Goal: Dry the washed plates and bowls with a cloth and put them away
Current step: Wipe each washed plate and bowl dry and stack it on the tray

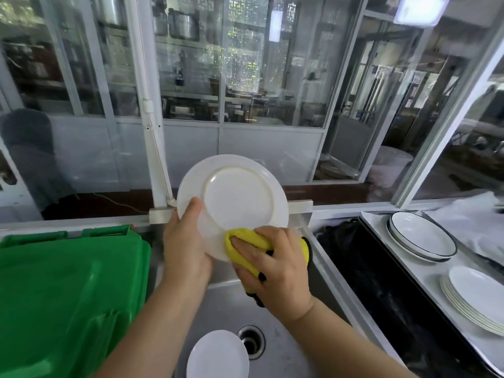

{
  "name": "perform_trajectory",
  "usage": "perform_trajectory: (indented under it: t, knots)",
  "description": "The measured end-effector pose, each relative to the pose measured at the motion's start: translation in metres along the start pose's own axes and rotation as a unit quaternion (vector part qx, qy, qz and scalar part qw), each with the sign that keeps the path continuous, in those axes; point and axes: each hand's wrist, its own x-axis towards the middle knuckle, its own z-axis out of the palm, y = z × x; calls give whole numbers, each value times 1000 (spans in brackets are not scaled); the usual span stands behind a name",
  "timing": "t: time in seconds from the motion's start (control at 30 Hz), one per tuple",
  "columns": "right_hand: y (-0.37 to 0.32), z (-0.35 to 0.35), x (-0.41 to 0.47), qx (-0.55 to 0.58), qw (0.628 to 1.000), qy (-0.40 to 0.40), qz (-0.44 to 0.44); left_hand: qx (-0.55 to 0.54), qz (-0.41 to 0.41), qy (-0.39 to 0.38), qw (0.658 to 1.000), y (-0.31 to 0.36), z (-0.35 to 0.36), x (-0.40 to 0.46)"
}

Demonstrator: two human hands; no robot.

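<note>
Sink [275,347] taken as reference. Nearest the viewer, a small white plate [217,355] lies in the sink bottom, just left of the drain [251,341].

Above the sink, left hand [185,246] grips a white plate [234,203] at its lower left rim, thumb across the underside, fingers curled behind and out of sight. The plate is tilted nearly upright, foot ring facing the viewer.

Right hand [272,261] holds a yellow cloth [245,246] bunched under curled fingers and presses it against the plate's lower rim. A dark part of the cloth shows beneath the palm.

Left of the sink, touching its edge, a green bin [71,290] with lid closed.

Right of the sink, beyond a black-lined trough [381,282], a counter [425,271] carries a stack of white plates [474,301] and, farther back, black-rimmed bowls [421,236].

Behind the sink, a glazed partition [245,77].
</note>
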Motion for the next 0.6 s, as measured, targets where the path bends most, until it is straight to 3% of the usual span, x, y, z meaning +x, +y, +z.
perform_trajectory:
  t: [0.2,0.37,0.6]
  knots:
    - [42,-25,-20,22,986,38,161,-11,-15,-56,998,-10,7,-3]
    - [85,-50,-11,60,957,42,281,87,-4,-112,990,-19,20,-9]
    - [153,-90,0,87,940,35,328,221,-12,-249,943,-55,70,-39]
